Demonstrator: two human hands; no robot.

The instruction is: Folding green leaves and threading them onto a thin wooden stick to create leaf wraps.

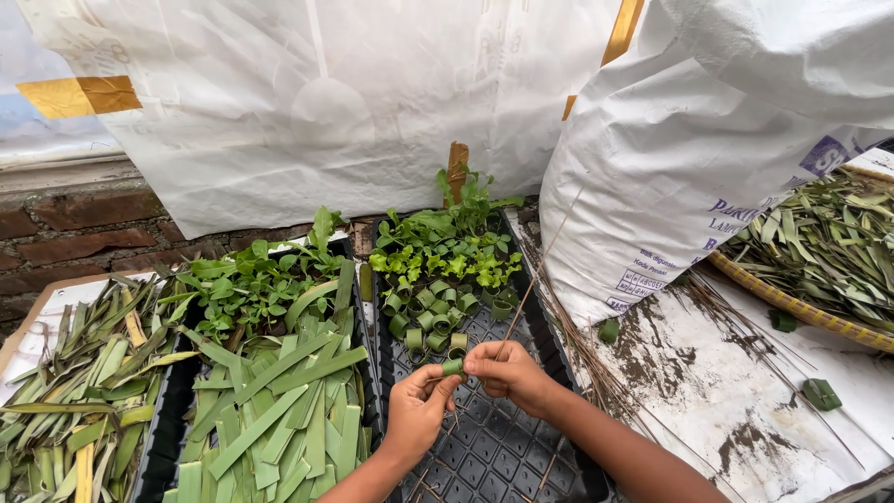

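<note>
hands [466, 387] on leaf ring [453, 367] (above tray [521, 456])

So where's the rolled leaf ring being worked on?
In the head view, the leaf ring sits centre-low between left hand and right hand, above the black seedling tray.

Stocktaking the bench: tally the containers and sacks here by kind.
Black plastic seedling trays: 2
White woven plastic sacks: 2
Round woven bamboo basket of leaf strips: 1
Total: 5
</note>
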